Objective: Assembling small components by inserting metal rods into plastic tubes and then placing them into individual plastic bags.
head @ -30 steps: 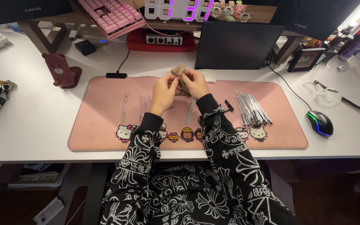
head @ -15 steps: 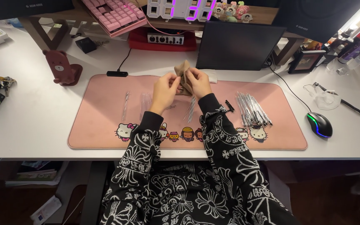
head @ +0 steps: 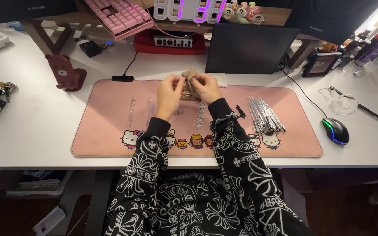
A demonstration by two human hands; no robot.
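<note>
Above the far middle of the pink mat (head: 110, 131), the left hand (head: 169, 92) and right hand (head: 204, 86) both pinch a small tan pouch (head: 190, 81). Loose silver rods (head: 200, 114) lie just beneath; a slipped grip could drop the pouch and scatter them.

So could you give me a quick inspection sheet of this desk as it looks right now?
Surface: white desk with pink cartoon-printed mat.
Job's things: small tan fabric piece, pinched between left hand and right hand.
Clutter: bundle of thin silvery sticks, brown bear-shaped stand, black computer mouse.
Hands: both closed on the fabric.
Cables: black cable behind the mat.
Surroundings: pink keyboard, dark screen.
</note>
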